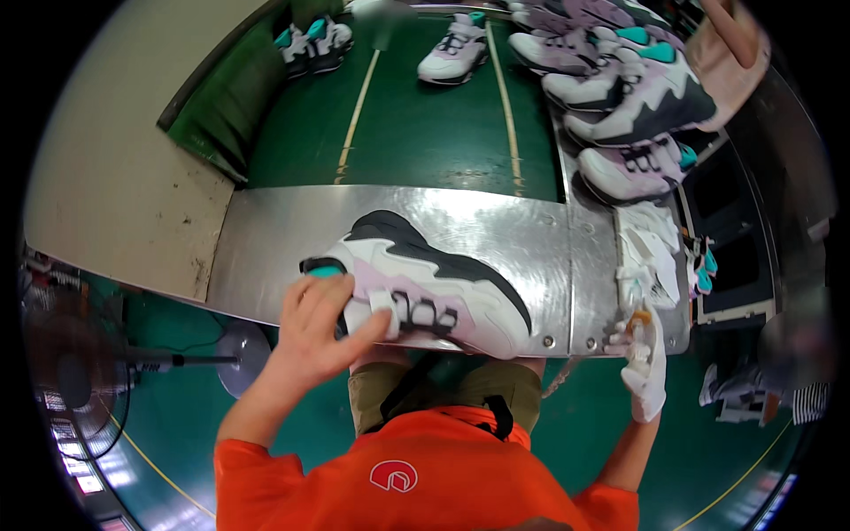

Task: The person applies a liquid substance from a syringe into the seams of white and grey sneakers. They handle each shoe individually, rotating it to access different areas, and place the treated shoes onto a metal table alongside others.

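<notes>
A white, pink and black sneaker (443,288) lies on its side on the steel plate in front of me, its toe to the right. My bare left hand (312,323) grips it at the collar and tongue, with fingers over the teal lining and the thumb by the white strap. My right hand (646,367), in a white glove, is at the plate's right corner, below a crumpled white cloth (646,252). Its fingers are bent around a small thing with an amber-coloured part (639,319), which I cannot make out.
Beyond the steel plate (292,221) runs a green belt (425,124) carrying a sneaker (453,51) and a pair (314,46) at far left. Several sneakers (637,97) are piled at right, near another person's arm (735,35). A fan (84,380) stands at lower left.
</notes>
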{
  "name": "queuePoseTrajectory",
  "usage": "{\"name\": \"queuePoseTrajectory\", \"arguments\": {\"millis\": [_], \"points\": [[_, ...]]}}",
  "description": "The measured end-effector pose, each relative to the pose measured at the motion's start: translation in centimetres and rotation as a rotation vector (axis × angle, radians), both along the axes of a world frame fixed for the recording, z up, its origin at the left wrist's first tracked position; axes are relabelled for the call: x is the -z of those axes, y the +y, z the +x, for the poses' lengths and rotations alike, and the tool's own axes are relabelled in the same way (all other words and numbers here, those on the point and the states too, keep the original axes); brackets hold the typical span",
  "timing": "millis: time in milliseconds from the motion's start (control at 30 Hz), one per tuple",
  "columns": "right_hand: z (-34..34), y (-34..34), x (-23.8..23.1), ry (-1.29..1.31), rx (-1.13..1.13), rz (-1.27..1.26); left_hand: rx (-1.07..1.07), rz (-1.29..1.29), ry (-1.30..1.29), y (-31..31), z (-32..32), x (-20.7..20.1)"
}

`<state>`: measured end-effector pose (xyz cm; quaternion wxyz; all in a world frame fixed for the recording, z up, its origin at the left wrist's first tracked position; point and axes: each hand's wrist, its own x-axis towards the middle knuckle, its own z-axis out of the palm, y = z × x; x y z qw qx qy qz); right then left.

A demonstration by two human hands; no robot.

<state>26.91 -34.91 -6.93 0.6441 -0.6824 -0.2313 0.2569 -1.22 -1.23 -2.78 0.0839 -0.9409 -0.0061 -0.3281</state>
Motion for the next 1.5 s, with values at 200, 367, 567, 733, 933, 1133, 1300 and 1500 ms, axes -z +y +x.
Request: {"name": "queuePoseTrajectory", "arguments": {"millis": [200,367,567,733,933,1133,1300,1500], "points": [[0.5,1.2,-2.0,0.109,-0.010,-0.139,-0.034,-0.216,0.047,-1.2,-2.0,2.0],[0.9,1.4,-3.5,0.107,0.024,-0.225,0.021,-0.307,0.030,-0.8,0.0,0.9],[-0.6,4.1,-7.5,0.152,-0.285,-0.107,0.035,-0.366,0.011,-1.4,0.6,1.2],[-1.6,6.1,-7.1,0.324,-0.500,0.476,0.013,-0.303,-0.007,-2.0,0.9,1.8],[-1.3,7.0,-5.3,0.385,-0.489,0.604,-0.004,-0.289,0.011,-2.1,1.1,1.5],[-0.9,7.9,-4.0,0.416,-0.501,0.647,0.002,-0.327,0.010,-2.0,1.2,1.4],[-0.7,7.8,-3.1,0.432,-0.491,0.686,-0.006,-0.330,0.007,-2.0,1.3,1.3],[0.1,5.3,-2.2,0.391,-0.353,0.981,0.003,-0.324,0.035,-1.9,1.4,1.0]]}}
